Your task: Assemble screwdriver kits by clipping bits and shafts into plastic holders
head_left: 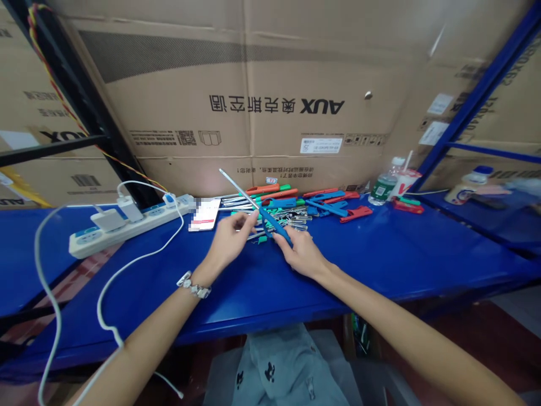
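Note:
A blue stick lighter (270, 220) with a long metal tube is held in front of me, its tube slanting up to the left. My right hand (302, 252) is closed around the lower end of its blue handle. Where the tube meets the handle, my left hand (233, 237) pinches with thumb and fingers; the exact contact is partly hidden. Behind both hands lies a pile of loose metal tubes and small green parts (296, 217). Orange and green lighters (266, 190) lie at the back of it, and blue and red handle pieces (333, 202) lie to its right.
A phone (204, 215) lies left of the pile, near a white power strip (139, 223) with plugs and trailing cables. A water bottle (384, 183) and a cup with a straw (406, 183) stand at right. Cardboard (270, 67) walls the back of the blue table (380, 259).

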A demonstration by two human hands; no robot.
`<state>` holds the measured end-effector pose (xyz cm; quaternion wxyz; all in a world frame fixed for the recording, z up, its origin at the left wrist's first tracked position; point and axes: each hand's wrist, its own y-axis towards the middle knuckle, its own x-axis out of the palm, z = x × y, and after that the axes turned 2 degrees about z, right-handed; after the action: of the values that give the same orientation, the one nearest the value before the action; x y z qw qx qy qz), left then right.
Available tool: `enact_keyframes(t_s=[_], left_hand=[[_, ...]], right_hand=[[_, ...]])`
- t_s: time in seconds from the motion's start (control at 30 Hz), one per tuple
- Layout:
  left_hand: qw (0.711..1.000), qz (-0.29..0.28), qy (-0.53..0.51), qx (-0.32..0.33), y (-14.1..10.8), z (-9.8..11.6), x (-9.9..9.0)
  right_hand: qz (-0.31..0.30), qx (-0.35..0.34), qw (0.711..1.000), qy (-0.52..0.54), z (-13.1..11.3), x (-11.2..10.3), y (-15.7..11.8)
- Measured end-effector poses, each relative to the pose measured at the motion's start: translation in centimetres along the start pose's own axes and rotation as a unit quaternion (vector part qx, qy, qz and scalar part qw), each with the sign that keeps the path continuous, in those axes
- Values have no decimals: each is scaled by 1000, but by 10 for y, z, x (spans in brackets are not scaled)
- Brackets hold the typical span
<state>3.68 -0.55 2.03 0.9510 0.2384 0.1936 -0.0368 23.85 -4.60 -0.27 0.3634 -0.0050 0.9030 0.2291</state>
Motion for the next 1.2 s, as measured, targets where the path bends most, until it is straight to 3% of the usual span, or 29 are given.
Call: enact_keyframes(t_s=[0.1,0.27,0.37,0.43,0.5,0.57,0.63,0.8,0.93,1.1,1.2], left_hand=[[987,-91,-124,-45,4,3,19],[963,-61,-247,-94,12,12,40],[930,-53,-344,-122,15,13,34],[904,-56,-400,-138,17,10,21],[896,-70,-408,-158,19,7,4],[914,-99,-358,-164,20,3,-10],[939,-124,-284,-152,21,0,-20],[992,-120,-31,-14,21,-7,-25],[980,-123,123,97,17,-12,-21],[962,-143,210,97,11,-12,-18],[956,-140,242,94,11,-9,-19]], right_hand=[[-46,39,992,115,-9,8,-2],[-57,41,979,189,-22,25,1],[-95,26,980,173,-23,29,4],[-135,14,980,147,-21,25,6],[-137,-7,985,104,-16,17,10],[-80,-31,996,-2,-10,10,17],[-45,-92,987,-125,-5,4,27],[-124,-179,948,-232,2,4,49],[-148,-186,939,-247,2,13,52],[-134,-192,949,-209,6,14,50],[-72,-157,981,-88,15,7,51]])
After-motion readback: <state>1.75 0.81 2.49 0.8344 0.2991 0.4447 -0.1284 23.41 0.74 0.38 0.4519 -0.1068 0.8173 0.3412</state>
